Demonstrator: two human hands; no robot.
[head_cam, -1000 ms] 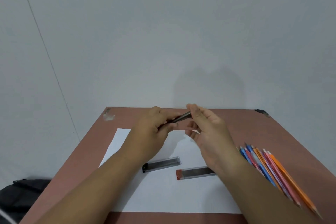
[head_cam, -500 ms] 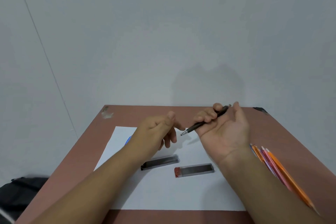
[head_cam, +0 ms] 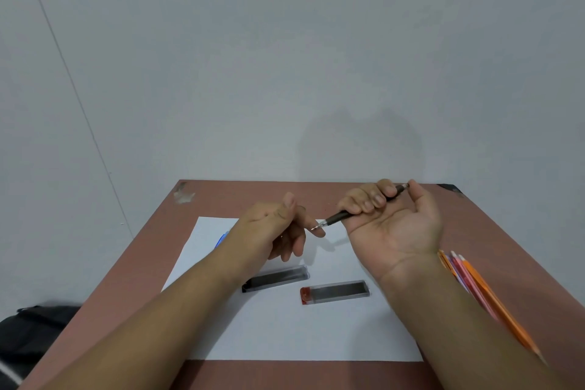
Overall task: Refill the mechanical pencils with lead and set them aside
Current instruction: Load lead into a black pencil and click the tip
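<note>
- While both hands hovered above it, one brown table (head_cam: 474, 231) carried one white sheet (head_cam: 285, 326).
- One right hand (head_cam: 392, 225), palm up, gripped one black pencil (head_cam: 340, 217), tip toward the left hand (head_cam: 275, 225), loosely curled, grasping nothing.
- Several coloured pencils (head_cam: 474, 282) lay right; one blue one (head_cam: 221, 239) left.
- Two lead cases (head_cam: 335, 291) rested on paper; no lettering legible.

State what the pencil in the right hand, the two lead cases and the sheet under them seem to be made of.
Black mechanical pencil: likely matte plastic barrel with a shiny, probably metal tip, held by the right hand.
Black-capped lead case and red-capped lead case: glossy see-through plastic; dark contents show.
White sheet: matte paper, flat and thin on the table.
</note>
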